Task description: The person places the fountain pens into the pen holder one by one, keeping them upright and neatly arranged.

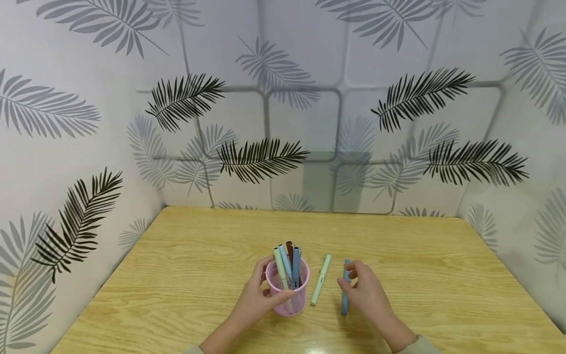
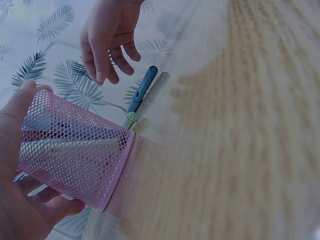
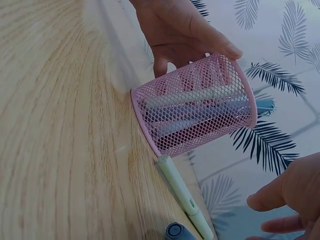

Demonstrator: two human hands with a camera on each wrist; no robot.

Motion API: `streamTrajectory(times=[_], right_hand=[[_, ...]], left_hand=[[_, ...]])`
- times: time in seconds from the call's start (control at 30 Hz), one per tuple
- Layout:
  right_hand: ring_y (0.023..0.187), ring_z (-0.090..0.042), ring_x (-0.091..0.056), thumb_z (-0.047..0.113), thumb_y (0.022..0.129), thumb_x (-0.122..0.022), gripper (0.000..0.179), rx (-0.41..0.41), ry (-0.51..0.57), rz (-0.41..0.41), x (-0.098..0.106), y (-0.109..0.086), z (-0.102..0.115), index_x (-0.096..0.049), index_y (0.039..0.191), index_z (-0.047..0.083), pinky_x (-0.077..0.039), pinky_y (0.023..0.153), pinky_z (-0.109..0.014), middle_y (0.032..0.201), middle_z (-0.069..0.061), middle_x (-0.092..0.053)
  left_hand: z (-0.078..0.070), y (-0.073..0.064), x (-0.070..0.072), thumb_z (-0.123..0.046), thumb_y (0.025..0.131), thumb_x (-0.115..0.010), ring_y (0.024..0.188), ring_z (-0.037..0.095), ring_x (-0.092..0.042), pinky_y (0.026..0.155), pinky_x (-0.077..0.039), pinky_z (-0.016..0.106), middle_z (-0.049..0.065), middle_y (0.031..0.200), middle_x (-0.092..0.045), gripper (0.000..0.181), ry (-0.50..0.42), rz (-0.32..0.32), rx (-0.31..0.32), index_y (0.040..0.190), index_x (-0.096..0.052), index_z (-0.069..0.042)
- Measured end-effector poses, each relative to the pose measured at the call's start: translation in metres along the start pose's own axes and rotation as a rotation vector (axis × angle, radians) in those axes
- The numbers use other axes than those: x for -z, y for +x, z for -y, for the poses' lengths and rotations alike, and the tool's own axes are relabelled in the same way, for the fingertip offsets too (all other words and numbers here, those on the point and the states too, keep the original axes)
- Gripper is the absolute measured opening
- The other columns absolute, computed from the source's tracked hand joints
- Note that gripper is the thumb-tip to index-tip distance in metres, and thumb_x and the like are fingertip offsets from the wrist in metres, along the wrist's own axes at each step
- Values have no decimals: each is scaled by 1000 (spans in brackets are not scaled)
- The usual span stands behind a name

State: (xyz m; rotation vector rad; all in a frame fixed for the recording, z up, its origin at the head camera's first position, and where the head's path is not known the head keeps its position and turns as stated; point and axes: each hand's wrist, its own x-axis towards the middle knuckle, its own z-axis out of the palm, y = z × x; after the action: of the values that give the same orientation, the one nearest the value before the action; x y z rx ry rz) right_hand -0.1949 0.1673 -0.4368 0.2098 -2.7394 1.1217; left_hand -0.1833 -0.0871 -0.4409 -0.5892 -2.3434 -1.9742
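Two pens are lying on the counter beside a cup the person's left hand is grasping, while the right hand, fingers empty, is hovering over the blue pen, pickup seemingly needing a pinch.

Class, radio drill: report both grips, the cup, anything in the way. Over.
Left grip holding pink mesh cup, pens inside. Right grip open above blue pen, apart from it. Light green pen lies between cup and blue pen, probably no obstacle.
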Motion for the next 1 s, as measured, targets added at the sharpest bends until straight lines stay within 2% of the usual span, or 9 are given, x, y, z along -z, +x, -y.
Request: streamTrajectory(times=[0.27,0.6,0.77,1.0], right_hand=[[75,-25,-55,15,85,-67,40,-12,-55,9,-2,4,-6,-51,112,-9,-50,57,-31,95,-19,-57],[78,-26,-55,14,86,-65,38,-85,-81,36,-8,8,-11,-50,112,-10,-48,55,-31,94,-21,-55],[74,-26,-55,15,86,-65,42,-94,-88,36,-9,9,-11,-47,113,-12,-47,53,-30,93,-22,-54],[65,-22,-50,16,86,-65,52,-127,-85,78,-15,14,-14,-42,117,-17,-44,50,-29,88,-22,-51]], left_hand=[[-1,1,-1,-17,79,-76,121,32,-43,91,-46,46,10,136,-41,75,-22,4,1,139,-32,-13],[-3,-1,0,-16,79,-76,121,34,-43,91,-45,48,13,136,-41,76,-17,2,-1,140,-31,-10],[-4,-2,1,-16,79,-75,121,34,-43,91,-45,48,12,137,-41,76,-11,2,4,140,-31,-11],[-4,-2,2,-18,78,-76,121,33,-43,92,-45,47,11,136,-41,76,-15,4,17,140,-31,-12]])
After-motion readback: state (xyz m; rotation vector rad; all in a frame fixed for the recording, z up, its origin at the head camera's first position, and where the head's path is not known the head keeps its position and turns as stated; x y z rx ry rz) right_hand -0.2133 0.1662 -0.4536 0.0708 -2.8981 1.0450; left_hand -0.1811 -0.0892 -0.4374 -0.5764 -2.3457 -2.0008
